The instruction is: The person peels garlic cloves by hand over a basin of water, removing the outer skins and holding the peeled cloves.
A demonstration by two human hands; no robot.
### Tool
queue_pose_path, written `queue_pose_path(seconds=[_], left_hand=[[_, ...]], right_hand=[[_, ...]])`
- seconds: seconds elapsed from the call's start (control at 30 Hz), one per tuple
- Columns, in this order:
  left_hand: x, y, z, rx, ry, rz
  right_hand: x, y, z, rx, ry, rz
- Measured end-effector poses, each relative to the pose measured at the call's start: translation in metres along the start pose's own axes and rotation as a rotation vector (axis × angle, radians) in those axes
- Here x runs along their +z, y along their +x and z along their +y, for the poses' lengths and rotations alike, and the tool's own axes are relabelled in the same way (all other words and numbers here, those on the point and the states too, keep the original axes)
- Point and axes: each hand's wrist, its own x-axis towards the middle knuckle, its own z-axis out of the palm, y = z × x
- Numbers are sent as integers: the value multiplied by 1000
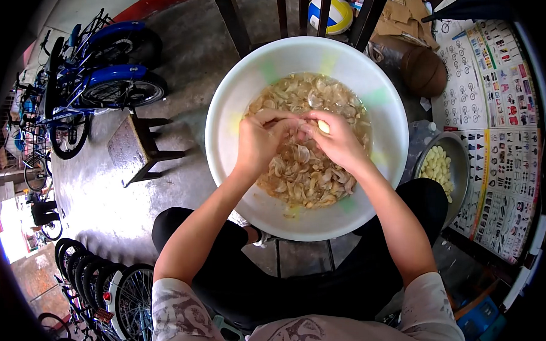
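Both of my hands meet over a big white plastic basin [225,175] that holds water with loose garlic skins [306,177] and cloves. A pale peeled garlic clove [324,126] shows in the curled fingers of my right hand [340,143]. My left hand [257,137] is closed in a pinch, its fingertips against those of the right. Whatever lies between the touching fingertips is too small and covered to make out. To the right, by my knee, a metal bowl [460,168] contains many peeled garlic cloves [436,167].
Dark wooden chair legs [282,14] rise just beyond the basin, with a volleyball [331,15] behind them. A small stool [138,148] stands on the left, near blue bicycles [117,75]. More bicycle wheels [133,304] are lower left. Printed charts [491,118] cover the right side.
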Motion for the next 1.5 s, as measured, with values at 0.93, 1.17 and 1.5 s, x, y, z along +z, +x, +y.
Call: queue_pose_path(seconds=[0.93,1.17,1.5], left_hand=[[-22,3,6,347,424,-48],[-7,-8,33,198,52,-120],[-5,-11,23,331,204,-10]], right_hand=[[-2,-5,-3,345,746,7],[2,-11,-5,373,761,-40],[1,-12,-14,-341,-311,198]])
